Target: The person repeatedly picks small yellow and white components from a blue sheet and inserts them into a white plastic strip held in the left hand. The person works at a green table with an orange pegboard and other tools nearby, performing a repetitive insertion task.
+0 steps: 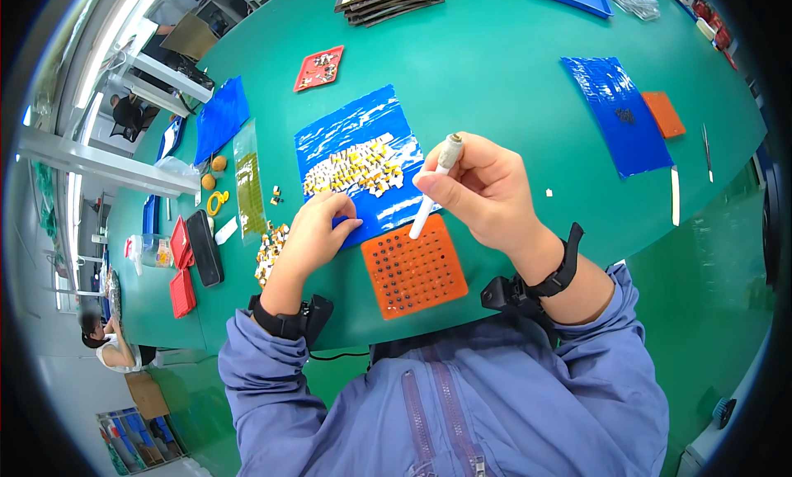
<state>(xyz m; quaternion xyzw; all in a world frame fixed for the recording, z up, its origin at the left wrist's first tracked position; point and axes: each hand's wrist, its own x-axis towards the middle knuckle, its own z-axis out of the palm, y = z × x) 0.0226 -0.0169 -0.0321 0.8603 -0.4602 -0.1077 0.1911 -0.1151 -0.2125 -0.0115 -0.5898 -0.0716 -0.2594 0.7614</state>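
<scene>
Crinkle-topped white rod (427,210), dotted square orange block (455,289)

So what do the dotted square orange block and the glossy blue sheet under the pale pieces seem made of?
The dotted square orange block: probably hard, fairly matt plastic, going by its even colour, though painted material is possible. The glossy blue sheet: likely shiny plastic film, given its rippled white highlights.

The top edge crops a dark stack (388,5); the right hand (488,192) covers part of a white stick (422,218). Dark specks (624,115) on a blue sheet (637,153) are too small to identify; a co-worker's head (91,325) is blurred.
</scene>
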